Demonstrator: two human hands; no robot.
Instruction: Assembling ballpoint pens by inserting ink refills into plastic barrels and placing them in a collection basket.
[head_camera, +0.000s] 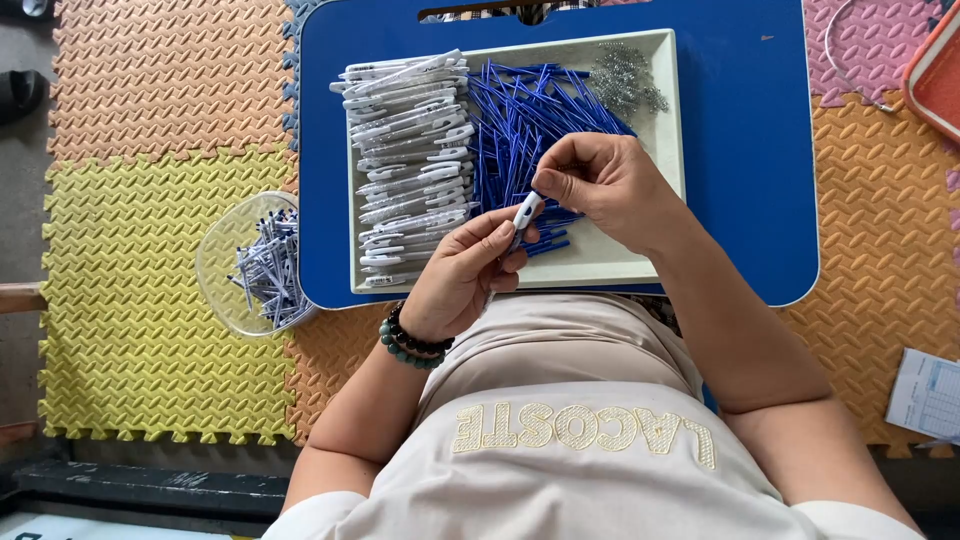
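Observation:
My left hand (462, 272) grips a white pen barrel (524, 212) with a blue tip, held over the near edge of a cream tray (668, 150). My right hand (598, 182) pinches at the pen's upper end with thumb and fingers. In the tray lie a stack of white pen barrels (410, 165) on the left, a heap of blue refills (515, 125) in the middle and a small pile of metal springs (623, 78) at the far right corner. A dark bead bracelet is on my left wrist.
The tray rests on a blue lap table (745, 150) over coloured foam floor mats (150, 270). A clear plastic bowl (222, 250) with several assembled pens sits at the left. A paper sheet (928, 395) lies at the right, an orange-rimmed container (935, 75) top right.

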